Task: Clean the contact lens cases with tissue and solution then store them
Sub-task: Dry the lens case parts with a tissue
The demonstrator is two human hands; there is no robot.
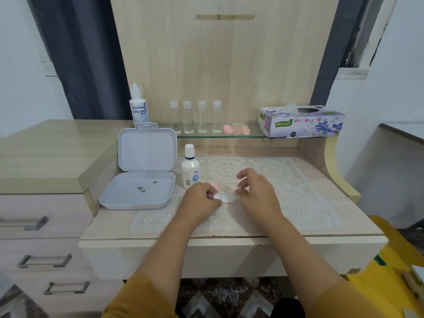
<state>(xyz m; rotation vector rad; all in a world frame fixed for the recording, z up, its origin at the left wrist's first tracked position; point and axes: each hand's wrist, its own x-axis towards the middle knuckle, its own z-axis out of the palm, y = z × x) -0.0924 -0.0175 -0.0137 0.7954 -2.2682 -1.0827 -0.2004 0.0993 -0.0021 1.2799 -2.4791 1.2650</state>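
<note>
The glass shelf (257,134) carries four clear bottles (195,117), a row of pink cases (236,129) and one tissue box (300,122). The left hand (202,196) pinches the white lens case (223,198) over the lace mat (298,193); the right hand (257,187) pinches a small pale piece (239,188), just right of the case

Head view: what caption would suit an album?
Both hands hold a white contact lens case beside an open storage box.

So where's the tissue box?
In the head view, the tissue box sits at the right end of the glass shelf, just right of the pink lens cases, behind the lace mat.
</note>
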